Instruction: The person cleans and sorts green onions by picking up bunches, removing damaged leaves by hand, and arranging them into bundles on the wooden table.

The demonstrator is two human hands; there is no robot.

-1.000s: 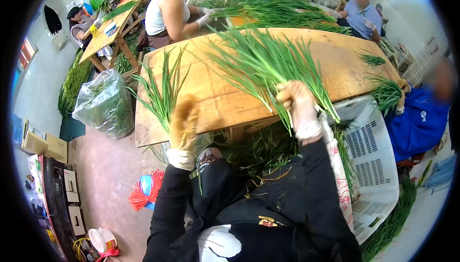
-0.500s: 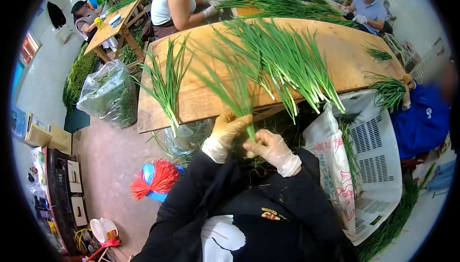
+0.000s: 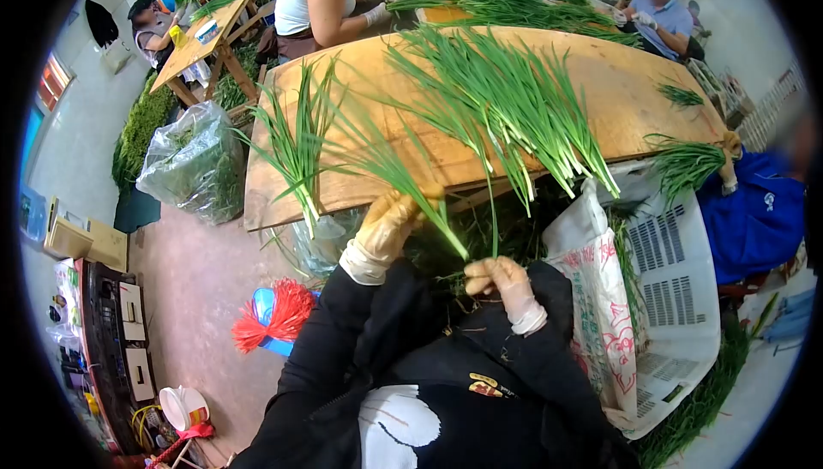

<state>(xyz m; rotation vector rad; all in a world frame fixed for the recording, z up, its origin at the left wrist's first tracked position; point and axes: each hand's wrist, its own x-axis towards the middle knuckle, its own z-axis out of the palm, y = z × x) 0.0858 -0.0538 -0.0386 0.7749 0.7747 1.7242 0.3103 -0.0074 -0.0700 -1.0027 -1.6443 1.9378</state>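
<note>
My left hand (image 3: 383,227), in a thin glove, is closed around a small bunch of garlic chives (image 3: 437,222), white ends pointing down toward me and leaves fanning over the table edge. My right hand (image 3: 504,287), also gloved, is pinched just right of those ends. A single thin chive stalk (image 3: 494,227) runs up from its fingertips. Beyond my hands, a large pile of garlic chives (image 3: 523,117) lies on the wooden table (image 3: 621,83), cut ends at the near edge. A smaller bundle (image 3: 300,143) rests at the table's left end.
At my right stands a white plastic crate (image 3: 673,280) with a printed sack (image 3: 596,297) over its side. A blue holder with red strips (image 3: 279,315) is at my left. A clear bag of greens (image 3: 195,165) sits on the floor. Several people work around the tables.
My right hand has moved down and right, away from the bunch, with a single stalk at its fingertips. My left hand has shifted slightly left, and the bunch now tilts more to the left.
</note>
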